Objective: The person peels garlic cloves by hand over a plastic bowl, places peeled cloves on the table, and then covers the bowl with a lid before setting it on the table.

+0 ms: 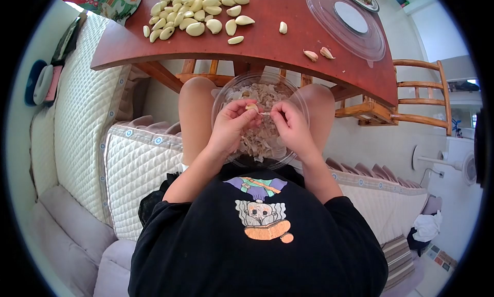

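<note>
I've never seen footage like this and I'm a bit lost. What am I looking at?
There's no machine here, just someone working bare-handed. One camera, worn on that person's head, looks forward and down, so their black T-shirt fills the bottom. The left hand holds a garlic clove; the right hand pinches a thin pale bit beside it. Below is a clear bowl of papery garlic skins, between the thighs. On the reddish-brown table lie a pile of peeled cloves, two pinkish cloves with skin on and a clear round lid.
</note>
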A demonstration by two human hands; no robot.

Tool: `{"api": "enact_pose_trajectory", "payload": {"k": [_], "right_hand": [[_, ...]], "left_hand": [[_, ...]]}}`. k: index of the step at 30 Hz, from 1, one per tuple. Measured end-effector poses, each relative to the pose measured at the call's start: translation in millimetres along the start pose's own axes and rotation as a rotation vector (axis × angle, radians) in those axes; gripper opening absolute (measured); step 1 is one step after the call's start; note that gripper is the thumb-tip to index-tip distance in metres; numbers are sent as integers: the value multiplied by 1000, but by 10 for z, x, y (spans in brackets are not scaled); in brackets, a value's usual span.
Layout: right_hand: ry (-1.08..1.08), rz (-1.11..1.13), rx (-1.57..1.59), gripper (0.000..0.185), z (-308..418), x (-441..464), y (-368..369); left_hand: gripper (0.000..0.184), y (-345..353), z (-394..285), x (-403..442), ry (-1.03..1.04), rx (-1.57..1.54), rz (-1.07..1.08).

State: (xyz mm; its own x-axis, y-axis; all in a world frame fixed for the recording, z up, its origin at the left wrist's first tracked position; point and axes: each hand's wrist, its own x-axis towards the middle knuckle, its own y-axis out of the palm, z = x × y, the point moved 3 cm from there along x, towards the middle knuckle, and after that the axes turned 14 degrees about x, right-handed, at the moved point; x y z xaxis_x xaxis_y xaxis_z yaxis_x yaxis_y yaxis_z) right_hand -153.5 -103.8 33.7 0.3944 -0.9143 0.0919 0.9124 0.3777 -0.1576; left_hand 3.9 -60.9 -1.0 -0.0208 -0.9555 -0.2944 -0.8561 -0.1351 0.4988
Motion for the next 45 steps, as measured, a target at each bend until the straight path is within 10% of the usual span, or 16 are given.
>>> {"api": "enact_pose_trajectory", "payload": {"k": [10,19,25,45], "right_hand": [[-364,-123,-561,8,22,54,-95],[-147,-56,-59,13,164,51,-23],[-450,148,-127,16,299,117,10],[-177,520,-66,21,265,42,31]], "left_hand": [[30,-1,6,17,-26,145,25],[29,32,-6,-1,64,271,137],[19,158,-160,-83,-59,347,194],[18,-55,-90,-35,-187,581,609]]}}
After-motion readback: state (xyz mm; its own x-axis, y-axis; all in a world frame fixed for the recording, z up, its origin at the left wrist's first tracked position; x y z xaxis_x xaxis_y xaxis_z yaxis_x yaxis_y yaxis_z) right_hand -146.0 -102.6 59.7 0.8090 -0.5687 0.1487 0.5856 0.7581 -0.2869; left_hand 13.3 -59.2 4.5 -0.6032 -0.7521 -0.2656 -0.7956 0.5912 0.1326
